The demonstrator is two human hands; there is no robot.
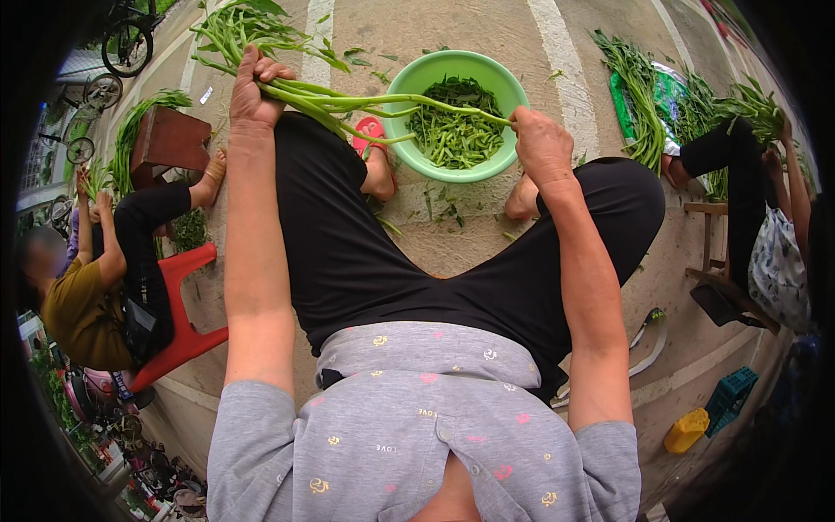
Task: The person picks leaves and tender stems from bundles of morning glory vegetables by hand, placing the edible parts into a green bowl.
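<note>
My left hand is closed around a bunch of water spinach, leaves fanning out beyond my fist and pale green stems reaching to the right. One longer stem stretches across a light green basin, and my right hand pinches its end at the basin's right rim. Inside the basin lies a heap of short stem pieces and leaves. The basin stands on the ground between my feet, beyond my spread knees.
At left a person sits on a red plastic stool near a brown box. To the right another person handles greens beside a pile of long stems. A yellow container and a teal crate stand lower right. Leaf scraps litter the pavement.
</note>
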